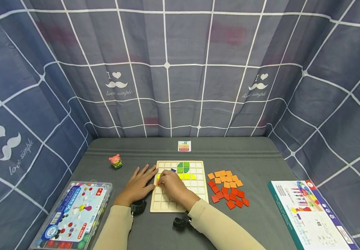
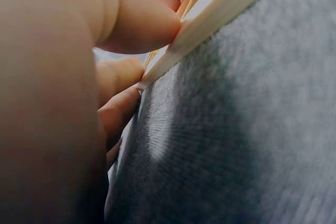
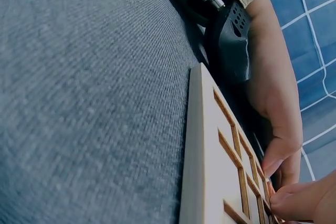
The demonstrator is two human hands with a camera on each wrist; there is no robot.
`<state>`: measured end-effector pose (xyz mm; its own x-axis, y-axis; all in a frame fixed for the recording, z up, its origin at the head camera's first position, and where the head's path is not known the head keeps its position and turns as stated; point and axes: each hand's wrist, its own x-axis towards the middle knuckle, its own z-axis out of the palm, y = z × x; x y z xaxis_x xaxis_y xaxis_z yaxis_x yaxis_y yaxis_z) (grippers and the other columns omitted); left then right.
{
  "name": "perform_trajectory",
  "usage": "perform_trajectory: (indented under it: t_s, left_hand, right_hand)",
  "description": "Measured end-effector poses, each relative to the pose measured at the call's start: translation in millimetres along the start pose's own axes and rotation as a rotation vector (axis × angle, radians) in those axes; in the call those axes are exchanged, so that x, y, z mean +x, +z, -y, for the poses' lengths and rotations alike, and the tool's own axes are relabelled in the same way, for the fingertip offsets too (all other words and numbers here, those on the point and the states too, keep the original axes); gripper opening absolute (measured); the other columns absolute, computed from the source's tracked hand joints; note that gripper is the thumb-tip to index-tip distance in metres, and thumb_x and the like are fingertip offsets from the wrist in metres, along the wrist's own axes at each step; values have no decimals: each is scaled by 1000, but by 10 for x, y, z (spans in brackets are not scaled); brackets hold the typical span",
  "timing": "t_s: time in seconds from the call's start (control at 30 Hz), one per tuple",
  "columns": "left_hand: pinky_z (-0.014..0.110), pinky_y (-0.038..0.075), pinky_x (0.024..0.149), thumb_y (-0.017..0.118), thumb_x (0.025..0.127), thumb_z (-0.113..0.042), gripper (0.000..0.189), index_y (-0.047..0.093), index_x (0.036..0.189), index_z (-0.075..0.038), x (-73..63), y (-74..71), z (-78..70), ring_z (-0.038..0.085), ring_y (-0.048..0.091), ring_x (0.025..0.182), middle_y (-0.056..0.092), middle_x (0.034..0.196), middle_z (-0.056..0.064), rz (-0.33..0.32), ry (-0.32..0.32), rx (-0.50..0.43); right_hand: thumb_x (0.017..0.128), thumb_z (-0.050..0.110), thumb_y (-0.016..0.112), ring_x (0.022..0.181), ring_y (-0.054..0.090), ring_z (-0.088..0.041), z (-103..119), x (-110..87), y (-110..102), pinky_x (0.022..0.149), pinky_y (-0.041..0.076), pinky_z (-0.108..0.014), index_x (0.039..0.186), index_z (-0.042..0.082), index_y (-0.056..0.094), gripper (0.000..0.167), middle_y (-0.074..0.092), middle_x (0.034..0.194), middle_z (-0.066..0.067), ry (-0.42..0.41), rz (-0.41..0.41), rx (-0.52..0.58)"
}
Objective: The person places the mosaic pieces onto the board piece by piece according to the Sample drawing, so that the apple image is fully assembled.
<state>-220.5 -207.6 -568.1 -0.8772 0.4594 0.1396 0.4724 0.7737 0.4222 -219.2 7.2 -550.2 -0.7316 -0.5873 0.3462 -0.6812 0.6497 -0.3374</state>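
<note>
A wooden grid board (image 1: 200, 194) lies on the grey table, with green pieces (image 1: 183, 165), yellow pieces (image 1: 186, 176) and a small blue piece (image 1: 173, 170) in its upper part. My left hand (image 1: 138, 185) rests at the board's left edge, fingers extended; its thumb (image 2: 152, 30) touches the rim in the left wrist view. My right hand (image 1: 174, 185) reaches across the board, fingertips pinching an orange tile (image 3: 270, 187) low over the left columns. Most of that tile is hidden by the fingers. Loose orange tiles (image 1: 226, 178) and red tiles (image 1: 232, 197) lie right of the board.
A small picture card (image 1: 184, 146) lies behind the board. To the left stand a pink pig figure (image 1: 115, 161) and a clear plastic case (image 1: 73, 211) of coloured balls. A flat printed box (image 1: 311, 211) sits at the right. Checked curtains (image 1: 186, 83) enclose the table.
</note>
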Motion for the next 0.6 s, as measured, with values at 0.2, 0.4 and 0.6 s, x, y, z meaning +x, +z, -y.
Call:
perform_trajectory:
  t_s: [0.2,0.4,0.6]
  left_hand:
    - [59,3,126,63,99,-30,69,44,164,-18,2,10,-5,31,22,157,34,169,0,-4,0,3]
    - [59,2,126,63,99,-30,69,43,164,-19,-7,14,-8,31,21,157,33,169,-1,1,-17,5]
    - [56,1,126,62,99,-33,70,42,165,-20,-1,29,-2,29,20,157,32,169,-2,11,-41,21]
  right_hand:
    - [90,8,86,89,65,-13,-1,-47,-23,81,54,-20,98,11,86,8,67,99,1,2,-23,-1]
    - [94,11,82,95,64,-14,-65,-130,-118,86,55,-24,101,11,84,7,66,104,2,14,-36,34]
    - [94,8,80,102,65,-20,-259,-263,-321,89,57,-31,106,6,81,12,68,108,-1,109,-65,152]
